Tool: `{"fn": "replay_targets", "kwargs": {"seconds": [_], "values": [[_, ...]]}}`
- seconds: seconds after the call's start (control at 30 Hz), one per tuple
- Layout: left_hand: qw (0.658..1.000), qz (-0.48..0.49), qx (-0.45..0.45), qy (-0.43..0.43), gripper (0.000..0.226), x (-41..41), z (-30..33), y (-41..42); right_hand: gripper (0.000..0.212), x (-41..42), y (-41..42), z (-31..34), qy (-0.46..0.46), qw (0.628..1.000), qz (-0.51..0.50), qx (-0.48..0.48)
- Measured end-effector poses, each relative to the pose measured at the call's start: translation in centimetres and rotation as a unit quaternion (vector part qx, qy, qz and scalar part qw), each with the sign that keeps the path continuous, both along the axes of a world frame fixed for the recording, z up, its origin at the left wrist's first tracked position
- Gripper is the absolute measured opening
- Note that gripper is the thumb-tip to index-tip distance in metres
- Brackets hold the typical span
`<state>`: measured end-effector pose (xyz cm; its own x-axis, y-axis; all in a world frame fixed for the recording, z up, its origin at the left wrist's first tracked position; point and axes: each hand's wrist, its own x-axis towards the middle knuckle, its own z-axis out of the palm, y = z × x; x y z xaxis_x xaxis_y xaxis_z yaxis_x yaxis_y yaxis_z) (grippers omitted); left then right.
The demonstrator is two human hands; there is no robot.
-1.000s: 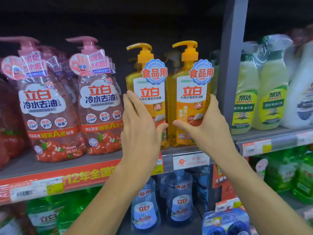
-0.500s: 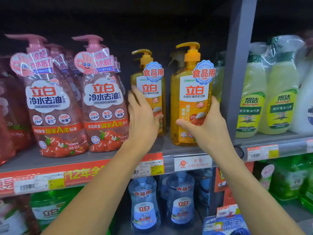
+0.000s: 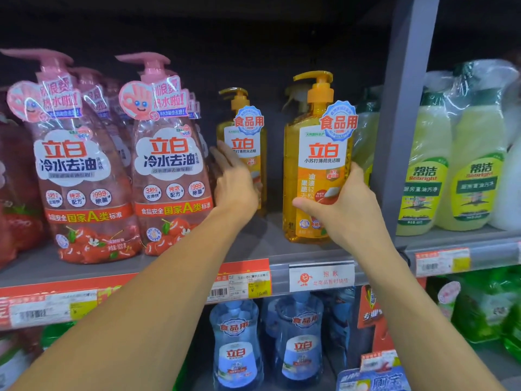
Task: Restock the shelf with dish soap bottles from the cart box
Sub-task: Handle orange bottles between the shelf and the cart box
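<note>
Two yellow dish soap bottles with orange pumps stand on the grey shelf. The left yellow bottle sits deep on the shelf, and my left hand holds its lower left side with the fingers wrapped round it. The right yellow bottle stands near the shelf's front edge; my right hand grips its lower right side, thumb across the label. The cart box is out of view.
Pink pump bottles crowd the shelf to the left. A grey upright post borders the right, with green spray bottles beyond it. Blue bottles stand on the shelf below. Price tags line the shelf edge.
My left hand has pushed the left yellow bottle back, deeper onto the shelf. The right bottle stays near the front edge in my right hand. The camera has moved closer.
</note>
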<state>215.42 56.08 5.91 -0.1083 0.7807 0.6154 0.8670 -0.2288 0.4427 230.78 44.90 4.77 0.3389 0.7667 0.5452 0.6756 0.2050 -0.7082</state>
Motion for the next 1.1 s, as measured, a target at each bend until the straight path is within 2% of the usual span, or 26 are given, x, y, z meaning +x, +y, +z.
{"fn": "replay_targets", "kwargs": {"seconds": [0.27,0.6,0.63,0.7,0.77,0.83,0.97,1.1], "values": [[0.996,0.049,0.023,0.068,0.105,0.1,-1.1,1.6,0.101,-0.5,0.3,0.2,-0.069,0.996,-0.060,-0.005],[0.998,0.000,-0.024,0.054,0.103,0.0,-0.6,-1.2,0.091,-0.5,0.8,1.0,-0.030,0.998,-0.038,-0.027],[0.998,-0.021,-0.042,0.050,0.100,-0.2,-0.7,-2.0,0.091,-0.4,0.9,1.1,-0.026,0.999,-0.036,-0.029],[0.995,-0.063,-0.063,0.052,0.080,-0.4,-1.3,-3.7,0.092,-0.3,1.2,1.3,-0.016,0.999,-0.029,-0.034],[0.990,-0.087,-0.073,0.086,0.055,-0.5,-2.1,-5.7,0.096,-0.3,1.6,1.4,-0.007,0.999,-0.023,-0.035],[0.985,-0.092,-0.074,0.123,0.046,-0.7,-2.7,-7.6,0.096,-0.5,2.1,1.5,-0.001,0.999,-0.025,-0.037],[0.977,-0.079,-0.014,0.197,0.061,-2.0,-3.6,-10.4,0.090,-1.0,3.2,1.7,-0.010,0.998,-0.036,-0.051],[0.955,-0.078,0.020,0.286,0.062,-3.1,-5.2,-11.7,0.082,-1.2,4.4,2.4,-0.034,0.995,-0.049,-0.079]]}}
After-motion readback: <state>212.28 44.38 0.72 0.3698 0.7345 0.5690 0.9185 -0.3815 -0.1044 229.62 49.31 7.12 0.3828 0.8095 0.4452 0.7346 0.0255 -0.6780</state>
